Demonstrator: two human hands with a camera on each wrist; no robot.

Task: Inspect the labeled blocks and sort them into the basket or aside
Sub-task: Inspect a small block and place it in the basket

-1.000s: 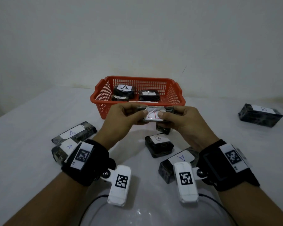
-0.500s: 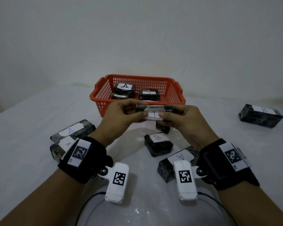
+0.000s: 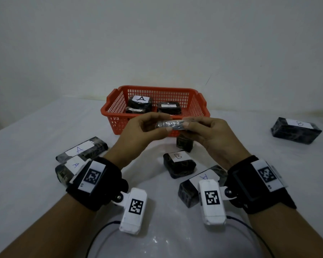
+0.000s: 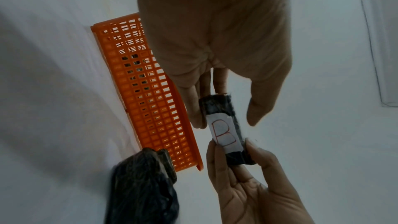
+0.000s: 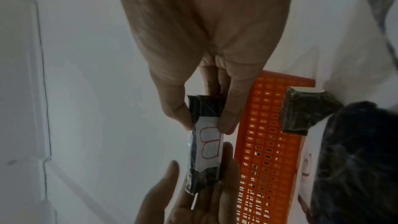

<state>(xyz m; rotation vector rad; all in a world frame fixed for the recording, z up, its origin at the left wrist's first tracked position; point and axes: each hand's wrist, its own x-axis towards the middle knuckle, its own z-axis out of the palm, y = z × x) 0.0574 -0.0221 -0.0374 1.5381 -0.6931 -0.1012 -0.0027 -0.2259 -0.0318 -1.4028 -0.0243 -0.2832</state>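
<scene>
Both hands hold one small dark wrapped block level in the air, just in front of the orange basket. My left hand pinches its left end and my right hand pinches its right end. From the head view the block is edge-on and its label is hidden. The wrist views show the white label with a red B facing down toward the wrists. The basket holds dark blocks, two of them labelled A.
On the white table lie two A blocks at the left, and a B block and an A block under the hands. A small dark block sits by the basket, and another labelled block far right.
The held block has rolled away from the head camera. Its white label faced up before and now only its dark edge shows. Both hands rose slightly toward the basket.
</scene>
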